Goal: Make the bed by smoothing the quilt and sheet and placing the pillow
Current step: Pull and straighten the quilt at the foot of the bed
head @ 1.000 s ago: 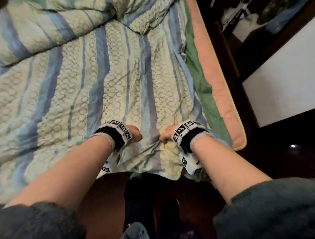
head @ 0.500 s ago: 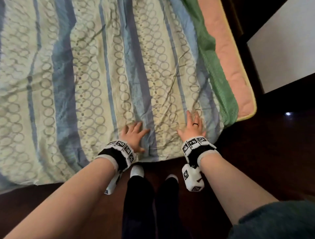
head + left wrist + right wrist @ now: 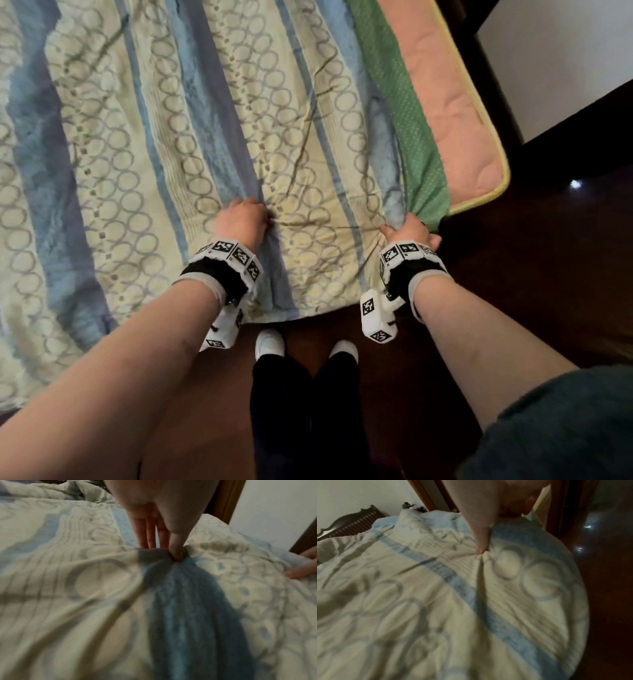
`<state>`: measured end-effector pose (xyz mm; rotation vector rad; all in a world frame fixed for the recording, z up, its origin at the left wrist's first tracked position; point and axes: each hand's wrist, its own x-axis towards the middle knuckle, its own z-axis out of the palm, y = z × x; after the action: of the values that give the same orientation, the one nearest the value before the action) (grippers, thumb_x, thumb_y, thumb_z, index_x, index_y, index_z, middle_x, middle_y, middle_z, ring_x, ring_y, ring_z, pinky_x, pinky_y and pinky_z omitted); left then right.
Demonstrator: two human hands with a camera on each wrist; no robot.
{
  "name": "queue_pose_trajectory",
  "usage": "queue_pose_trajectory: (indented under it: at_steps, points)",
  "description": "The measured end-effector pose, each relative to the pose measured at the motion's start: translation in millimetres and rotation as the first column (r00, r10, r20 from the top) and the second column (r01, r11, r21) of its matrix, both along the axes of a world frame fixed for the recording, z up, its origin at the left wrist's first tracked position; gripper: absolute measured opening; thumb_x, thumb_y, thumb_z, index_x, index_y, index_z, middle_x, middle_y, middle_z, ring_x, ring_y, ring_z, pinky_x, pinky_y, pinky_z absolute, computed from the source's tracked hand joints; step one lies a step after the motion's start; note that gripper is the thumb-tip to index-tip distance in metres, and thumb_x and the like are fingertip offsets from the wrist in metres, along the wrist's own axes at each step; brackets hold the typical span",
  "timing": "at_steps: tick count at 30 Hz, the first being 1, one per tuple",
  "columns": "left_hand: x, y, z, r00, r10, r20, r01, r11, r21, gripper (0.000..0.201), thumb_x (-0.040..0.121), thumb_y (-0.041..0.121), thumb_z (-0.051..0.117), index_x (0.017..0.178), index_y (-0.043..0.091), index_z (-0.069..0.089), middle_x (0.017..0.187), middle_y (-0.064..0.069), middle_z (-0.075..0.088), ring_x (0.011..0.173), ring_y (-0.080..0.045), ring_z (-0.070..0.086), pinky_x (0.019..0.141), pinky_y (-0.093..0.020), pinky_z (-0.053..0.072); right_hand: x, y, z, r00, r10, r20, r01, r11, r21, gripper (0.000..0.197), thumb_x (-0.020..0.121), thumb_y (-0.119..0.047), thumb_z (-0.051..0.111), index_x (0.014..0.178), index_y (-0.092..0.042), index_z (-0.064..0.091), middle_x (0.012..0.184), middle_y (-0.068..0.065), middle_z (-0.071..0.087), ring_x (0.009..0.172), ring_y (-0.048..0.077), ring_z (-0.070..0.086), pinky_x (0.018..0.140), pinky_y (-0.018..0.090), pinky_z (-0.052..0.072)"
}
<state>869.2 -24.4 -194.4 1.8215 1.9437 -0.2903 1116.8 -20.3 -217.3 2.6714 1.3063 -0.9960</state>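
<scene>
A cream quilt (image 3: 144, 147) with blue stripes and ring patterns covers the bed, its near edge hanging over the foot. My left hand (image 3: 241, 219) pinches a fold of the quilt (image 3: 171, 588) on a blue stripe near that edge; the wrist view shows thumb and fingers (image 3: 175, 547) bunching the cloth. My right hand (image 3: 407, 231) grips the quilt's right corner, where a green sheet (image 3: 418, 144) shows beside it; the thumb (image 3: 481, 543) pinches the quilt (image 3: 436, 601) into a crease. No pillow is in view.
A pink mattress pad (image 3: 459, 113) with a yellow border sticks out at the bed's right corner. Dark wooden floor (image 3: 534, 274) lies around the foot, with my feet (image 3: 270, 342) close to the bed. A dark carved headboard (image 3: 353, 522) stands at the far end.
A second ago both hands gripped the quilt's near edge. Half a second ago they lay flat on it. Now both pinch it, the right hand having moved right to the corner.
</scene>
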Motion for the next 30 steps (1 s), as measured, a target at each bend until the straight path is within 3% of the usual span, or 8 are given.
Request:
queue_pose_trajectory:
  at_steps: [8, 11, 16, 18, 21, 24, 27, 30]
  points:
    - [1.7, -6.4, 59.8, 0.945, 0.256, 0.206, -0.249, 0.967, -0.060, 0.020, 0.089, 0.021, 0.060, 0.098, 0.005, 0.066, 0.107, -0.020, 0.067, 0.103, -0.034, 0.061, 0.081, -0.035, 0.044, 25.7, -25.5, 61.7, 0.998, 0.039, 0.056, -0.055, 0.942, 0.332, 0.038, 0.091, -0.032, 0.056, 0.121, -0.010, 0.046, 0.118, 0.019, 0.061, 0.109, 0.037, 0.058, 0.092, 0.044, 0.042]
    - [5.7, -6.6, 88.6, 0.910, 0.281, 0.305, -0.279, 0.959, -0.049, 0.012, 0.088, 0.023, 0.062, 0.082, 0.012, 0.061, 0.093, -0.017, 0.067, 0.094, -0.031, 0.062, 0.070, -0.028, 0.036, 44.8, -17.0, 86.7, 0.996, 0.034, 0.079, -0.060, 0.931, 0.359, 0.041, 0.091, -0.036, 0.056, 0.121, -0.010, 0.046, 0.113, 0.023, 0.062, 0.104, 0.040, 0.060, 0.083, 0.043, 0.045]
    - [18.3, -16.7, 98.1, 0.908, 0.229, 0.351, -0.233, 0.972, -0.032, 0.017, 0.088, 0.020, 0.062, 0.089, 0.003, 0.066, 0.094, -0.018, 0.069, 0.091, -0.030, 0.062, 0.068, -0.027, 0.036, 59.1, -28.1, 90.0, 0.992, -0.088, 0.091, 0.053, 0.941, 0.333, 0.039, 0.090, -0.033, 0.058, 0.120, -0.011, 0.046, 0.120, 0.019, 0.059, 0.106, 0.039, 0.060, 0.082, 0.043, 0.045]
    - [19.1, -18.6, 79.8, 0.933, 0.199, 0.300, -0.186, 0.980, -0.072, 0.017, 0.089, 0.021, 0.060, 0.092, 0.005, 0.065, 0.100, -0.018, 0.068, 0.095, -0.031, 0.063, 0.074, -0.033, 0.043, 53.3, -32.3, 74.0, 0.987, -0.123, 0.100, 0.104, 0.979, 0.177, 0.042, 0.090, -0.025, 0.058, 0.127, -0.012, 0.043, 0.129, 0.018, 0.053, 0.116, 0.037, 0.055, 0.093, 0.044, 0.041]
    - [17.5, -19.5, 53.2, 0.979, 0.091, 0.183, -0.053, 0.977, -0.205, 0.026, 0.092, 0.025, 0.054, 0.112, 0.011, 0.061, 0.121, -0.015, 0.062, 0.110, -0.031, 0.059, 0.089, -0.035, 0.046, 33.4, -31.7, 57.8, 0.978, -0.122, 0.168, 0.131, 0.991, -0.040, 0.058, 0.093, -0.024, 0.049, 0.145, -0.019, 0.023, 0.149, 0.018, 0.029, 0.131, 0.037, 0.035, 0.110, 0.047, 0.026]
    - [20.0, -21.1, 40.2, 0.979, -0.041, 0.198, 0.084, 0.972, -0.217, 0.044, 0.091, 0.029, 0.055, 0.134, 0.019, 0.046, 0.144, -0.006, 0.041, 0.129, -0.027, 0.047, 0.106, -0.043, 0.038, 11.3, -14.1, 65.1, 0.983, 0.076, 0.169, -0.063, 0.995, -0.081, 0.082, 0.089, -0.029, 0.058, 0.150, -0.030, 0.003, 0.160, 0.006, 0.002, 0.141, 0.031, 0.018, 0.112, 0.046, 0.019]
    - [14.2, -23.0, 36.7, 0.985, 0.024, 0.169, -0.015, 0.998, -0.056, 0.059, 0.087, 0.028, 0.061, 0.141, 0.026, 0.037, 0.152, -0.002, 0.028, 0.138, -0.026, 0.034, 0.111, -0.047, 0.029, -14.7, 2.9, 77.9, 0.949, 0.280, 0.143, -0.282, 0.959, -0.004, 0.086, 0.089, -0.023, 0.058, 0.149, -0.034, -0.003, 0.160, -0.001, -0.008, 0.147, 0.026, 0.004, 0.115, 0.048, 0.012]
    - [-1.2, -19.2, 30.9, 0.982, 0.154, 0.104, -0.146, 0.986, -0.084, 0.071, 0.085, 0.029, 0.064, 0.145, 0.029, 0.027, 0.159, -0.006, 0.013, 0.143, -0.031, 0.023, 0.116, -0.050, 0.023, -34.5, 2.5, 76.1, 0.941, 0.312, 0.132, -0.316, 0.949, 0.014, 0.086, 0.090, -0.023, 0.057, 0.149, -0.035, -0.004, 0.160, -0.002, -0.013, 0.148, 0.024, -0.001, 0.115, 0.050, 0.011]
